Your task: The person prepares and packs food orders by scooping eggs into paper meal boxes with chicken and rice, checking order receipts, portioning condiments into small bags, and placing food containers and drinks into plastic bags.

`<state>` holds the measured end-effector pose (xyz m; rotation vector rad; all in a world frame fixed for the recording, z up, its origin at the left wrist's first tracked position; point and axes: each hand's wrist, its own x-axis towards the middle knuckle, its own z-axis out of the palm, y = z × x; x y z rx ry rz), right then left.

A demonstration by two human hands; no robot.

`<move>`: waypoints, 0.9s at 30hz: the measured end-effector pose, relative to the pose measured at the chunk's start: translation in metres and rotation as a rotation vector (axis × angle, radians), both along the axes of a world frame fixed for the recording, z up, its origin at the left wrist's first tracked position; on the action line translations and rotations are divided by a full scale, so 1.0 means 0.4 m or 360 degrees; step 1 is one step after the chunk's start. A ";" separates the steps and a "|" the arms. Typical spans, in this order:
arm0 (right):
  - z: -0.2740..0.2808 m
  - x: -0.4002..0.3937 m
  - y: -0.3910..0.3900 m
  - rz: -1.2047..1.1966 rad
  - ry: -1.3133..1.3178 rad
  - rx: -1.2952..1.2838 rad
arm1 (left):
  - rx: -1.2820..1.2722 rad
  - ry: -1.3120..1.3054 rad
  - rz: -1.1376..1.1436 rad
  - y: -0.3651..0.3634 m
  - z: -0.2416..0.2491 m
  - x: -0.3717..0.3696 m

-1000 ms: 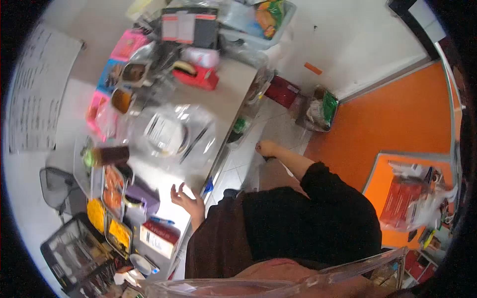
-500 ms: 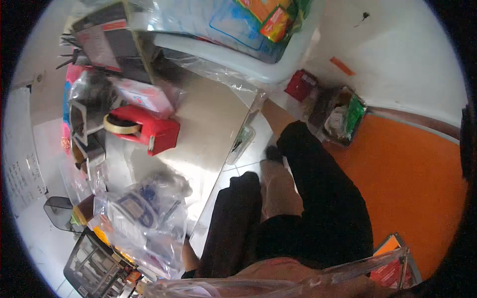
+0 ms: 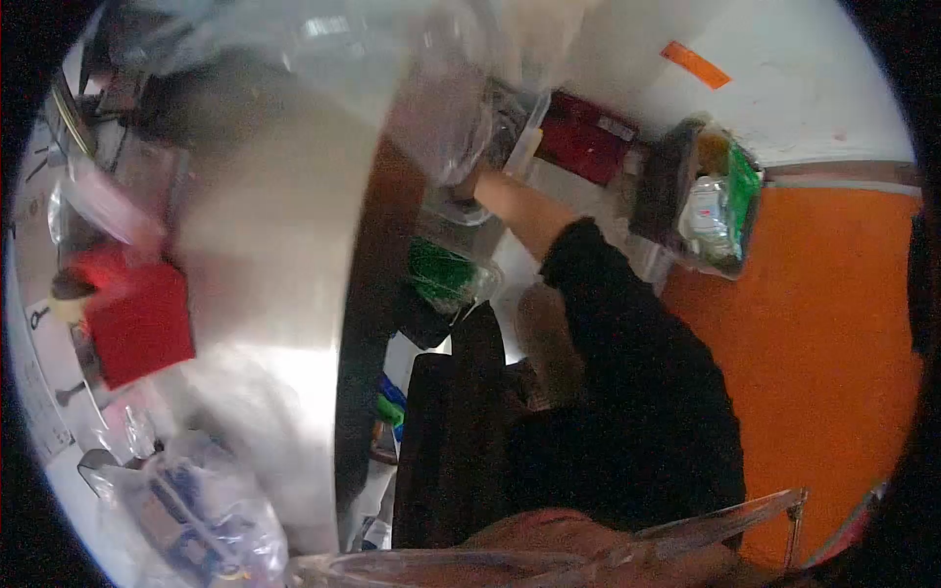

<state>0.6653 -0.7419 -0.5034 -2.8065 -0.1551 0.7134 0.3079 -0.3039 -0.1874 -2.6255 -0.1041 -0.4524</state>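
My right arm, in a black sleeve, stretches forward past the table's edge. At its end my right hand [image 3: 478, 188] is among blurred clear plastic [image 3: 446, 108], its fingers hidden. Just below the hand shows the rim of a clear plastic container [image 3: 466, 213]. A green packet [image 3: 441, 272] in clear wrapping lies lower down, between the table and my legs. Near the forearm, on the far side, is a dark red box [image 3: 586, 137]. My left hand is out of view.
The table [image 3: 270, 206] lies to the left, with a red tape dispenser [image 3: 142, 318] and a clear plastic bag [image 3: 206, 514] with blue-marked contents. At right stand a bin [image 3: 676, 191] holding packets and an orange surface [image 3: 833, 363]. An orange strip [image 3: 696, 64] is on the white surface.
The view has shifted closer to the table's edge, and table items now appear further left. My right hand is now among the clear plastic. My left forearm has gone from view.
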 end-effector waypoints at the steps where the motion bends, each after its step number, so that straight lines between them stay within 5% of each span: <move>1: -0.014 -0.003 -0.004 0.0005 0.0011 -0.0018 | 0.0021 -0.0021 -0.0047 0.004 0.001 -0.001; 9: 0.095 -0.069 -0.031 0.0243 -0.0489 0.0000 | 0.0241 -0.0154 -0.0294 0.045 0.039 -0.015; 13: -0.002 -0.045 -0.025 0.0346 -0.0292 0.0019 | 0.0301 -0.0088 -0.0320 0.046 0.064 -0.031; 20: 0.171 0.040 0.000 0.0091 -0.0692 0.0058 | 0.0403 -0.0093 -0.0370 0.051 0.093 -0.068; 24: 0.044 0.171 0.123 -0.0011 -0.1560 0.0335 | 0.0458 -0.0110 -0.0413 0.057 0.116 -0.078; 27: -0.009 0.155 0.140 0.0066 -0.1519 0.0369 | 0.0501 -0.0106 -0.0424 0.062 0.133 -0.082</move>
